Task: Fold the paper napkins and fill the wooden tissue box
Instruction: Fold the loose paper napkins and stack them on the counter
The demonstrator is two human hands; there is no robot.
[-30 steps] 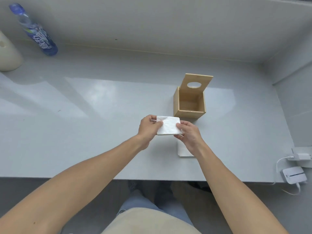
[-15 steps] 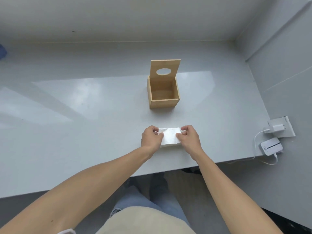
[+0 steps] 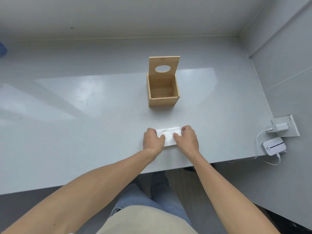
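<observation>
A white paper napkin [image 3: 168, 134] lies on the grey table near its front edge, apparently on a thin stack of napkins. My left hand [image 3: 152, 140] grips its left end and my right hand [image 3: 187, 139] its right end, thumbs pressing on top. The wooden tissue box [image 3: 163, 97] stands farther back, straight beyond the napkin. Its lid [image 3: 163, 66], with an oval hole, is tipped upright at the back. The inside of the box looks empty.
The grey table [image 3: 84, 125] runs wide to the left. A wall stands behind it and another on the right. A white charger [image 3: 278, 127] and a small white device [image 3: 273, 146] with a cable sit on a ledge at the right. A blue object [image 3: 2, 49] shows at the far left edge.
Both hands have lowered the napkin from the air in front of the box down onto the table near the front edge. The view has shifted right, so the bottle is almost out of frame.
</observation>
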